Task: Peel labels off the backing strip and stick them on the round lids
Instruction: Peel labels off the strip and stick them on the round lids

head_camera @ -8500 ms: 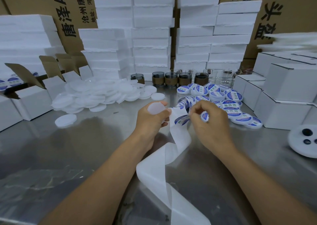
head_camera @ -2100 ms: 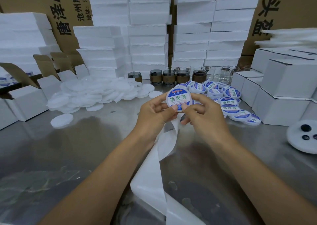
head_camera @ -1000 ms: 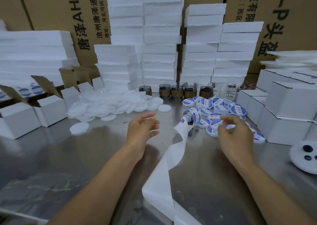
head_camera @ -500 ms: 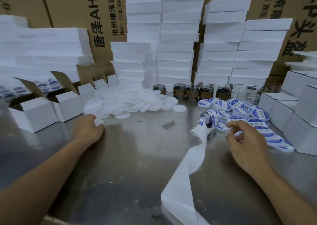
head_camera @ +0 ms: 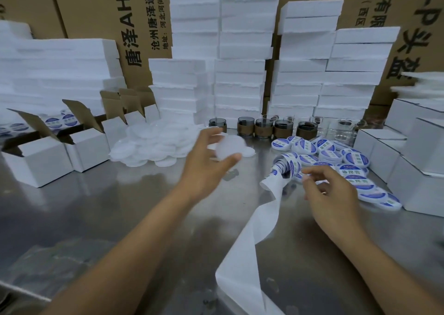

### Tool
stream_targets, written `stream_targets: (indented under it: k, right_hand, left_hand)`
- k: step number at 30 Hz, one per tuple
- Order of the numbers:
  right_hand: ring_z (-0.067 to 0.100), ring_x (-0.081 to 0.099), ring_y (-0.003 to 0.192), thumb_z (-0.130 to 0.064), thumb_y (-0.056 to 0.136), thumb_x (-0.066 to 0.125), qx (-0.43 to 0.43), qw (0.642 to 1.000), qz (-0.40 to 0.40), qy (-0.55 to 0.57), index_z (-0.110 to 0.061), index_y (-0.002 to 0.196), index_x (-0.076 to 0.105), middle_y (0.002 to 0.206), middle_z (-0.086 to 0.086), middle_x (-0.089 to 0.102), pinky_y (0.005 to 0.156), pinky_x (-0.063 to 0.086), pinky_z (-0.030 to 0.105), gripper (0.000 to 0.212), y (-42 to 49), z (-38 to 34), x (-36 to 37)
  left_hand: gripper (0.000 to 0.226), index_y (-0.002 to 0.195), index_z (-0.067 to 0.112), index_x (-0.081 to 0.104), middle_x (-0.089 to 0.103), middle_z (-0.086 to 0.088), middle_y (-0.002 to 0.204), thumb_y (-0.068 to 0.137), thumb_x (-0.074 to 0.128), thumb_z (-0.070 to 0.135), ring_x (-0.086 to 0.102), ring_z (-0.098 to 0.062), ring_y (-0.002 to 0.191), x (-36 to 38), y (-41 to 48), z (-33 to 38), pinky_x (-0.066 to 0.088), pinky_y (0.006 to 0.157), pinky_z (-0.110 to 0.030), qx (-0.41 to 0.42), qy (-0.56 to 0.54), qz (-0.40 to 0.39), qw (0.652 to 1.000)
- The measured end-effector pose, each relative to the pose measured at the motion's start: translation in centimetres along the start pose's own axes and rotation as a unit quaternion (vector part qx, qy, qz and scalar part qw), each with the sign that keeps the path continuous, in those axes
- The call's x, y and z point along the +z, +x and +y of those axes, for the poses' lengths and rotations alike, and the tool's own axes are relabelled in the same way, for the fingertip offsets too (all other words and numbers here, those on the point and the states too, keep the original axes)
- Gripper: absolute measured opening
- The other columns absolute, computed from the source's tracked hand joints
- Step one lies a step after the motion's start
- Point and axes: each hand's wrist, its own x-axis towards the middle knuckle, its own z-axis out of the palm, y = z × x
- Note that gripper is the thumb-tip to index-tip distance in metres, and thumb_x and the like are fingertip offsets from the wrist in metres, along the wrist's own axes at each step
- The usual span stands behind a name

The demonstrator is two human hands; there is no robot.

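White plastic is what the fingers (head_camera: 211,133) of the left hand (head_camera: 206,168) have hold of: one plain round lid (head_camera: 229,147), unlabelled, pinched at its rim between the thumb below and the fingers above. This hand is raised clear of the surface, near its middle, and the lid shows blurred.

At a lower level and to the right, the right hand (head_camera: 332,194) has its fingers curled. Its thumb and forefinger are drawn close together just beside the coiled end of the backing strip (head_camera: 249,247). Whether they pinch a label or the strip's edge cannot be told, as the fingertips are blurred.

Between the two hands the label roll (head_camera: 288,165) lies on the surface, with blue-and-white labels visible on its coils. From it the bare white strip runs toward the viewer, bends once and leaves the lower edge of the view.

Behind and to the right of the right hand, the labelled lids (head_camera: 336,157) lie in a loose heap, blue faces up, several overlapping. To the left of the left hand, the plain lids (head_camera: 153,144) form a separate heap, well apart from the labelled one.

All of this rests on the steel surface (head_camera: 108,206). At its back stands a row of dark jars (head_camera: 264,127). Open white cartons (head_camera: 40,161) stand at the left and closed white cartons (head_camera: 420,170) at the right. Stacks of white foam slabs (head_camera: 240,74) rise behind, backed by brown cardboard boxes (head_camera: 101,14) printed in black.
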Motion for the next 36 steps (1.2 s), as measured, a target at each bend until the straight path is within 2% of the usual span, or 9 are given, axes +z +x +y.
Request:
stream_targets:
  k: [3, 6, 13, 16, 20, 26, 30, 33, 36]
  right_hand:
    - [0.008, 0.054, 0.048, -0.024, 0.092, 0.054, 0.088, 0.984, -0.034, 0.154, -0.019, 0.087, 0.066, 0.071, -0.001, 0.064, 0.051, 0.041, 0.018, 0.015, 0.1, -1.2, 0.3]
    - [0.010, 0.053, 0.046, -0.032, 0.092, 0.053, 0.148, 0.956, -0.085, 0.239, -0.017, 0.080, 0.067, 0.061, -0.002, 0.066, 0.052, 0.041, 0.023, 0.024, 0.1, -2.0, 0.3]
    - [0.008, 0.049, 0.047, -0.020, 0.088, 0.060, 0.160, 0.946, -0.123, 0.254, -0.013, 0.083, 0.070, 0.063, 0.001, 0.065, 0.057, 0.037, 0.025, 0.014, -0.2, -1.9, 0.5]
    - [0.008, 0.049, 0.048, -0.021, 0.088, 0.060, 0.152, 0.944, -0.136, 0.260, -0.015, 0.085, 0.069, 0.065, -0.002, 0.067, 0.060, 0.039, 0.027, 0.012, -0.5, -2.3, 0.7]
    - [0.006, 0.047, 0.044, -0.018, 0.089, 0.058, 0.142, 0.944, -0.155, 0.254, -0.014, 0.087, 0.069, 0.063, -0.004, 0.068, 0.055, 0.040, 0.021, 0.011, -0.8, -2.6, 1.0]
    - [0.005, 0.050, 0.043, -0.023, 0.088, 0.060, 0.130, 0.954, -0.124, 0.242, -0.018, 0.087, 0.069, 0.063, -0.002, 0.070, 0.046, 0.041, 0.011, 0.010, -0.7, -2.5, 1.1]
    - [0.000, 0.058, 0.063, -0.023, 0.090, 0.057, 0.063, 0.991, -0.026, 0.113, -0.024, 0.094, 0.062, 0.077, -0.006, 0.067, 0.056, 0.040, 0.006, 0.006, -0.2, -0.6, 1.1]
    - [-0.007, 0.053, 0.080, -0.020, 0.093, 0.051, 0.008, 0.998, -0.067, 0.019, -0.035, 0.111, 0.053, 0.093, -0.015, 0.059, 0.065, 0.037, 0.003, 0.024, -0.2, 0.7, 1.3]
    - [0.003, 0.047, 0.104, -0.025, 0.095, 0.043, -0.001, 0.989, -0.146, -0.034, -0.049, 0.127, 0.042, 0.109, -0.010, 0.057, 0.079, 0.032, 0.017, 0.039, -0.1, 1.3, 1.3]
  left_hand:
    - [0.057, 0.117, 0.031, 0.042, 0.053, 0.014, 0.114, 0.075, 0.078, 0.018, 0.056, -0.003, 0.088, 4.4, -1.0, 1.7, 0.050, 0.077, -0.019, 0.023, -0.072, -0.067, 0.995]
    - [0.058, 0.119, 0.027, 0.046, 0.050, 0.025, 0.108, 0.073, 0.079, 0.017, 0.051, 0.013, 0.086, 6.6, -2.1, 1.8, 0.039, 0.075, -0.005, 0.060, -0.060, -0.089, 0.992]
    - [0.059, 0.123, 0.024, 0.048, 0.061, 0.011, 0.107, 0.074, 0.077, 0.007, 0.062, 0.008, 0.082, 6.6, -2.0, 1.1, 0.046, 0.069, -0.009, -0.033, -0.220, -0.080, 0.972]
    - [0.036, 0.118, 0.020, 0.056, 0.068, 0.004, 0.097, 0.085, 0.066, 0.011, 0.066, -0.007, 0.084, 6.9, -1.7, 0.9, 0.053, 0.074, -0.019, -0.111, -0.285, -0.085, 0.948]
    - [0.022, 0.089, 0.026, 0.069, 0.069, 0.007, 0.079, 0.093, 0.054, 0.010, 0.062, -0.014, 0.080, 7.2, -1.4, 0.6, 0.052, 0.070, -0.027, -0.115, -0.318, -0.107, 0.935]
    - [0.019, 0.098, 0.014, 0.060, 0.072, -0.006, 0.091, 0.097, 0.043, 0.006, 0.069, -0.017, 0.081, 7.0, -1.3, 0.8, 0.054, 0.067, -0.025, -0.130, -0.425, -0.131, 0.886]
    - [0.020, 0.097, 0.011, 0.058, 0.071, -0.008, 0.088, 0.097, 0.041, 0.001, 0.071, -0.020, 0.075, 5.9, -0.6, 0.5, 0.058, 0.066, -0.027, -0.165, -0.461, -0.032, 0.871]
    - [0.021, 0.095, 0.016, 0.057, 0.067, -0.007, 0.091, 0.097, 0.041, 0.001, 0.070, -0.020, 0.073, 5.5, -0.3, -0.2, 0.057, 0.071, -0.031, -0.218, -0.417, 0.024, 0.882]
    - [0.021, 0.093, 0.017, 0.055, 0.064, -0.009, 0.092, 0.097, 0.042, 0.002, 0.066, -0.022, 0.076, 5.8, -0.4, -0.8, 0.055, 0.067, -0.030, -0.256, -0.367, 0.032, 0.894]
